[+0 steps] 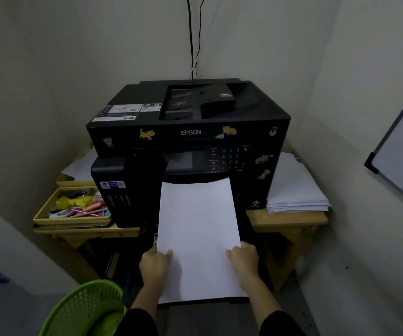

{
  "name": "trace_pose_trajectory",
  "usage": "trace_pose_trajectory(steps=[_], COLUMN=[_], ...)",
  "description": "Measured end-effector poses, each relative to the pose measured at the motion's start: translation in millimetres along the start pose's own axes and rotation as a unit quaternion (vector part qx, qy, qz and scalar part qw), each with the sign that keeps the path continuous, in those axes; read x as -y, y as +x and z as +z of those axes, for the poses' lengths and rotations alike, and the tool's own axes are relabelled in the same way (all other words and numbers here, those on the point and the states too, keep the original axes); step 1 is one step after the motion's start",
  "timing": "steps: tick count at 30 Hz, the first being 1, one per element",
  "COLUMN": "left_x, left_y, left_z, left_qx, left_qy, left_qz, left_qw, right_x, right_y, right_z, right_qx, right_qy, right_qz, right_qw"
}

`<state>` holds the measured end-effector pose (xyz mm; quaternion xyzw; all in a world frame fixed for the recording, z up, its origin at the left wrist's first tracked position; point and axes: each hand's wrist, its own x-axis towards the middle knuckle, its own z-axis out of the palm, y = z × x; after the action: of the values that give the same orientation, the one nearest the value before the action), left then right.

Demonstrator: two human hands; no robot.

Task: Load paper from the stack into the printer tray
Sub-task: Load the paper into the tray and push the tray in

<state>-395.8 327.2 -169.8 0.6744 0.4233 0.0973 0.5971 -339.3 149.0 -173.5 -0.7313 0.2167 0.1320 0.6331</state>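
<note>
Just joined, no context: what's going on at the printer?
A person is loading the black printer. The left hand and right hand grip a batch of white sheets by the side edges, thumbs on top, over the pulled-out tray. The far end of the sheets reaches the opening under the control panel. Whether they lie flat in the tray, I cannot tell. The stack sits on the wooden table, right of the printer.

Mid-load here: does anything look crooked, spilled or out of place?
Nothing looks spilled or damaged. The stack to the right of the printer is loosely fanned, with uneven edges. The paper held by the left hand and right hand lies roughly square over the tray.
</note>
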Motion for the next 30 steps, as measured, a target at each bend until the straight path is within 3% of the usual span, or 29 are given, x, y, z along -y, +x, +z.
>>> trace_pose_trajectory(steps=[8, 14, 18, 24, 30], left_x=[-1.8, -11.8, -15.8, -9.1, -13.4], left_y=[19.5, 25.0, 29.9, 36.5, 40.9], left_z=[0.4, 0.5, 5.6, 9.0, 12.7], left_qx=[0.028, 0.084, 0.113, 0.114, 0.069], left_qy=[0.189, 0.431, 0.483, 0.458, 0.285], left_qz=[-0.062, -0.027, -0.001, -0.039, -0.112], left_qw=[0.980, 0.898, 0.868, 0.881, 0.949], right_x=[2.7, 5.6, 2.5, -2.3, 10.1], right_y=[16.7, 22.7, 26.1, 28.0, 39.0], right_z=[8.2, 14.1, 12.3, 13.5, 16.3], right_qx=[0.007, 0.007, 0.005, 0.003, 0.024], right_qy=[-0.058, -0.110, -0.112, -0.103, -0.121], right_qz=[0.124, 0.138, 0.134, 0.114, 0.140], right_qw=[0.991, 0.984, 0.985, 0.988, 0.982])
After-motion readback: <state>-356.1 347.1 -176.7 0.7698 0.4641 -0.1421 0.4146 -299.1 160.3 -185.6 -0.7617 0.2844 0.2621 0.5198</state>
